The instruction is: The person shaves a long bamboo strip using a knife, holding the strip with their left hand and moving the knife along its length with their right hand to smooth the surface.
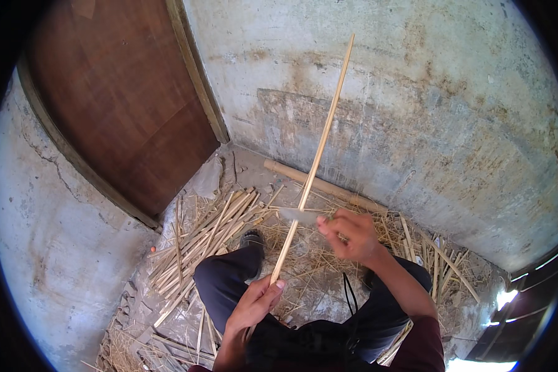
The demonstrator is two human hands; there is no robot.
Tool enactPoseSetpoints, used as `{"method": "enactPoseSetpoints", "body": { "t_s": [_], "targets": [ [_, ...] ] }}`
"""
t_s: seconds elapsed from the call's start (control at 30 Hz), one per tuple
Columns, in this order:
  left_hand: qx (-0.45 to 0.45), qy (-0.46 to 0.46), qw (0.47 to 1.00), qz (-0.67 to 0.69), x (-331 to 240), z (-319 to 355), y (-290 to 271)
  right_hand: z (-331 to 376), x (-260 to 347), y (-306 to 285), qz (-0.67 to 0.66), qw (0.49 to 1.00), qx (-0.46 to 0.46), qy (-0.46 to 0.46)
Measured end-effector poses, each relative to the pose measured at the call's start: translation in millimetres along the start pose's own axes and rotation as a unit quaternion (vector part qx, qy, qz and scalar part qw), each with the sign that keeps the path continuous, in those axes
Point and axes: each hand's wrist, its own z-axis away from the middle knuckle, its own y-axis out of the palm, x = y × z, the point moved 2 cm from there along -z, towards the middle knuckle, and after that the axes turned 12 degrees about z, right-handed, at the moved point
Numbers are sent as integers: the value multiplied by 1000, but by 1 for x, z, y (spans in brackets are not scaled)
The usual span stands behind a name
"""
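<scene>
1. Head view: the left hand (254,305), low in the centre of the frame, is closed around the lower end of a long pale split bamboo strip (316,158) slanting up toward the top centre
2. The right hand (348,235), centre right, grips a short grey-bladed knife (299,215), its blade touching the strip
3. Cut bamboo slats (204,239) lie piled at centre left by the brown wooden door (121,105)

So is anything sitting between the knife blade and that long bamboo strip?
Nothing visible. The right hand holds the knife blade right against the bamboo strip, which the left hand grips at its lower end.
</scene>
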Motion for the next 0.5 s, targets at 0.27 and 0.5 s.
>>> {"method": "enactPoseSetpoints", "body": {
  "t_s": [0.27,0.5],
  "targets": [
    [-3,-3,1000,9,6,6,-3,1,-19,1,-59,992,-61,90],
    [-58,2,997,-55,1,-2,-2,12,40,15,4,997,49,-54]
  ]
}}
